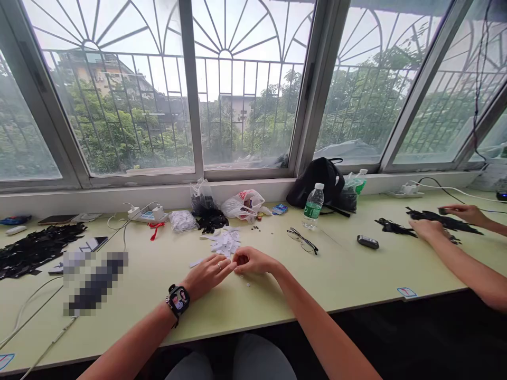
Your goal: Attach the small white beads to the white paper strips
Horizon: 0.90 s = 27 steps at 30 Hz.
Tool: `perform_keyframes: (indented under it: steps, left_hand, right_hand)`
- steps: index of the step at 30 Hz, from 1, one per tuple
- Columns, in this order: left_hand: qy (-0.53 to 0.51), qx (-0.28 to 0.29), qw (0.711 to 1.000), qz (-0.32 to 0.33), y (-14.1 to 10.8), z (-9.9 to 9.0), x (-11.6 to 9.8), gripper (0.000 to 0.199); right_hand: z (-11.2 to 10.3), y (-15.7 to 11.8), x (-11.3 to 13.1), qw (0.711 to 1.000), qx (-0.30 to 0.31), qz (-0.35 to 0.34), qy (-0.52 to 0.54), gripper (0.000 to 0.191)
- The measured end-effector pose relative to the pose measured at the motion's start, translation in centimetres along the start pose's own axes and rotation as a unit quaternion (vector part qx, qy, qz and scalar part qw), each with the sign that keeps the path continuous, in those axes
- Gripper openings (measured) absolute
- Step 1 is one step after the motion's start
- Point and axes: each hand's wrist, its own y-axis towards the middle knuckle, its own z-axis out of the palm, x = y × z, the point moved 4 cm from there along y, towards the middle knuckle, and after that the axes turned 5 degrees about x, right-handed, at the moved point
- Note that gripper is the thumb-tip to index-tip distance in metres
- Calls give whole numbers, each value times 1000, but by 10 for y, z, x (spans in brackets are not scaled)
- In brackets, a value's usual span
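Note:
My left hand (211, 273), with a ring and a black watch (178, 301) on the wrist, lies low over the table. Its fingers press together and reach toward my right hand (253, 261), which is curled in a pinch. The fingertips of both hands meet; whatever they hold is too small or hidden to make out. Just beyond them lies a loose pile of white strips (225, 241), and one strip (195, 263) is beside my left hand. Small white round pieces (248, 285) rest on the table under my right hand.
Glasses (303, 241), a water bottle (313, 207) and a black case (367, 241) stand or lie to the right. Behind are plastic bags (243, 205) and black strips (212, 220). A phone (77, 256) and cables are left. At far right, another person's hands (430, 230) handle black strips.

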Motion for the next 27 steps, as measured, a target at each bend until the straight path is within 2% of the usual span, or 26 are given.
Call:
perform_keyframes:
  steps: [11, 15, 17, 20, 23, 27]
  left_hand:
    - [-21, -58, 997, 47, -6, -7, -5, 33]
    - [-42, -72, 995, 50, -7, -9, -5, 32]
    - [-46, -77, 995, 53, -7, -10, -5, 31]
    - [-41, -85, 994, 56, -7, -12, -6, 28]
    - [-31, -86, 994, 54, -6, -13, -6, 25]
    - [-49, -84, 994, 48, -6, -12, -5, 25]
  right_hand:
    - [2, 3, -5, 1000, 7, -8, -3, 15]
    - [0, 4, -2, 999, -41, -20, -4, 19]
    - [-2, 4, 3, 996, -80, -33, 29, 23]
    - [-2, 4, 14, 983, -110, -65, 135, 29]
    - [-1, 3, 27, 963, -115, -92, 225, 37]
    - [1, 1, 35, 954, -102, -94, 265, 47]
